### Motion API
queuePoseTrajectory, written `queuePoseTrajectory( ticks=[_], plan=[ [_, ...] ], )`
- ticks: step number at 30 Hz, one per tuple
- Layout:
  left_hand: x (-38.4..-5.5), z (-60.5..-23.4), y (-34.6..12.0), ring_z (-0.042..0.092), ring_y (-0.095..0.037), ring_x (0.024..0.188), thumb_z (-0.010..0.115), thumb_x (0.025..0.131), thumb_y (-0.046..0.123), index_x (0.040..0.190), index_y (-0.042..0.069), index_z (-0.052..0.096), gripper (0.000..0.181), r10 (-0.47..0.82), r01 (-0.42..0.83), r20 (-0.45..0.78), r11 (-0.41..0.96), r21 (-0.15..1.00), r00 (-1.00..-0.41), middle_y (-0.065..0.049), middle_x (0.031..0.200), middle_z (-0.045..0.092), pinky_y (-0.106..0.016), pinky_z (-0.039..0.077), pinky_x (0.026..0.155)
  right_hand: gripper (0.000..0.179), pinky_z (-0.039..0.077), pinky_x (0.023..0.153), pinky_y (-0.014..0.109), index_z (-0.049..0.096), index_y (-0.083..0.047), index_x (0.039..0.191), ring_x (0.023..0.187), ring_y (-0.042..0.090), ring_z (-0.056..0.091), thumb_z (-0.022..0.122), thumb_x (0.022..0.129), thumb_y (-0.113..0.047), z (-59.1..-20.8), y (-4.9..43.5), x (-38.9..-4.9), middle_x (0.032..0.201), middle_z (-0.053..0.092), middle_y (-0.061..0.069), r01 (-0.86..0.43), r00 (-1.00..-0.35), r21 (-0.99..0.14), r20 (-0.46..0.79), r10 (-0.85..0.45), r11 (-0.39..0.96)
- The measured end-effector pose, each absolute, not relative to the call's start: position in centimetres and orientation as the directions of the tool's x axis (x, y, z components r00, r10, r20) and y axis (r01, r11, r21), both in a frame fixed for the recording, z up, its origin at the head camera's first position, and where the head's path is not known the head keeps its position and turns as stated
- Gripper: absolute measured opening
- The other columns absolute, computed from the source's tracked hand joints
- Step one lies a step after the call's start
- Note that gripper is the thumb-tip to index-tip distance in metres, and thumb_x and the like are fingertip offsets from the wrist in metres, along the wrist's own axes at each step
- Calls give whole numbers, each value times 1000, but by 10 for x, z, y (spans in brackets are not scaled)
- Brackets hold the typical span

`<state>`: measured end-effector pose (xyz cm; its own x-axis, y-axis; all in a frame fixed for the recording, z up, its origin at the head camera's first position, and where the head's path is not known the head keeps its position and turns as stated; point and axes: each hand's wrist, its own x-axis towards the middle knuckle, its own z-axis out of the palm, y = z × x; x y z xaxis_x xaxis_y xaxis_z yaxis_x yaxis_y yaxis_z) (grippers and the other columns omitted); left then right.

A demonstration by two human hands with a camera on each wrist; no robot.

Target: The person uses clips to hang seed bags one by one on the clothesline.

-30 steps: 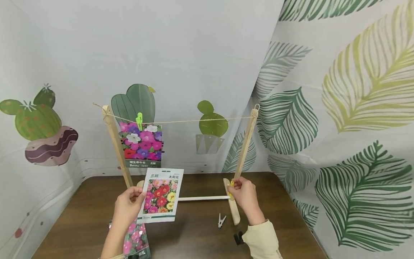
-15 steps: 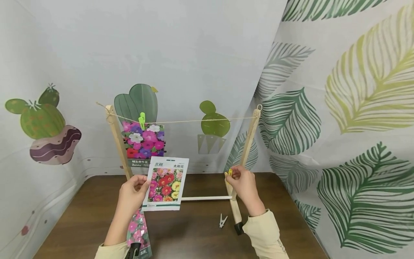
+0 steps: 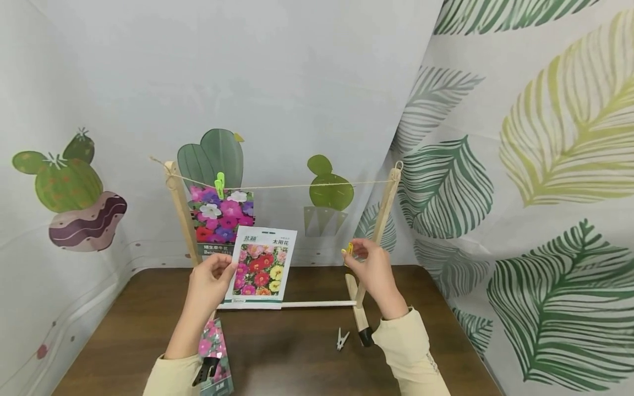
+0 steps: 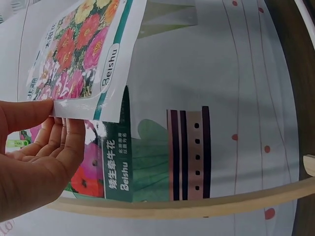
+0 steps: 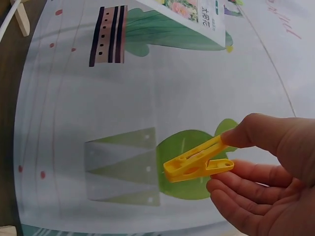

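My left hand pinches the left edge of a white seed packet printed with red, pink and yellow flowers. The packet is raised in front of the wooden frame, below its string. Between thumb and fingers my right hand holds a yellow clothespin, its nose pointing away from the palm. A green clothespin fixes another seed packet, with purple and pink flowers, to the string at the left. In the left wrist view the held packet overlaps that hanging one.
Two wooden posts carry the string, and a white rod joins them low down. On the brown table lie a grey clothespin and a pink-flowered packet, partly behind the left forearm. A patterned curtain hangs behind.
Both hands have risen toward the string, the left with the white packet and the right with the yellow clothespin. The packet has also shifted slightly right.
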<state>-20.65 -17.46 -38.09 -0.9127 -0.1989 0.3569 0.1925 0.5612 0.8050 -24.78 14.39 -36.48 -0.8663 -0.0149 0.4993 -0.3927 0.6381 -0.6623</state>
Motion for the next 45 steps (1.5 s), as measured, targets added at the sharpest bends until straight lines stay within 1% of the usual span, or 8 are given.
queuePoseTrajectory(
  ticks=[3, 8, 16, 20, 31, 37, 41, 45],
  plan=[
    [-210, -377, -171, 64, -24, 85, 62, 94, 10, 97, -1, 64, 12, -192, 206, 363, 550, 809, -912, -14, 90, 68, -30, 49, 77, 27, 53, 78, 43, 68, 2, 104, 86, 31, 66, 75, 82, -11, -357, 142, -249, 92, 68, 15, -429, -842, -636, 538, -30, 641],
    [-215, -374, -167, 63, -21, 82, 63, 92, 7, 95, -2, 63, 9, -191, 218, 361, 520, 826, -913, -15, 88, 68, -23, 48, 75, 27, 53, 78, 43, 68, 1, 104, 85, 30, 65, 76, 81, -11, -346, 139, -251, 92, 68, 14, -477, -810, -606, 585, -50, 637],
    [-219, -369, -165, 61, -19, 78, 64, 92, 8, 97, -2, 64, 11, -188, 235, 371, 503, 832, -909, -15, 87, 68, -22, 46, 71, 27, 52, 79, 42, 67, 0, 105, 87, 29, 64, 75, 82, -11, -329, 137, -252, 95, 67, 16, -544, -767, -572, 635, -87, 614],
    [-222, -364, -162, 61, -18, 78, 63, 93, 10, 98, -2, 64, 13, -188, 248, 384, 501, 829, -904, -16, 88, 69, -19, 46, 69, 27, 52, 80, 41, 68, -1, 107, 87, 27, 63, 75, 83, -10, -321, 136, -253, 95, 66, 14, -574, -740, -548, 665, -98, 609],
    [-226, -356, -152, 58, -16, 79, 62, 94, 13, 100, -3, 64, 17, -190, 229, 329, 412, 882, -925, -17, 91, 68, -21, 45, 67, 26, 51, 80, 37, 68, -2, 106, 88, 24, 62, 76, 83, -10, -305, 129, -257, 96, 66, 12, -659, -649, -476, 751, -120, 582],
    [-232, -357, -150, 57, -14, 76, 63, 94, 13, 99, -2, 64, 16, -185, 227, 317, 389, 893, -930, -16, 91, 68, -21, 45, 64, 27, 51, 81, 35, 68, -1, 107, 89, 21, 61, 76, 83, -11, -297, 126, -261, 97, 66, 11, -723, -577, -415, 803, -152, 552],
    [-236, -355, -149, 57, -15, 79, 62, 95, 14, 101, -1, 64, 17, -171, 223, 304, 375, 900, -937, -16, 94, 68, -21, 45, 66, 29, 51, 82, 33, 68, -1, 108, 90, 22, 63, 76, 83, -12, -289, 124, -263, 99, 67, 10, -764, -523, -370, 835, -172, 529],
    [-241, -354, -150, 59, -18, 83, 62, 95, 14, 102, -1, 64, 18, -167, 225, 300, 359, 906, -939, -17, 96, 68, -22, 46, 68, 29, 51, 81, 36, 67, 0, 108, 89, 25, 63, 76, 83, -11, -281, 120, -267, 100, 67, 11, -806, -469, -325, 861, -198, 495]
  ],
)
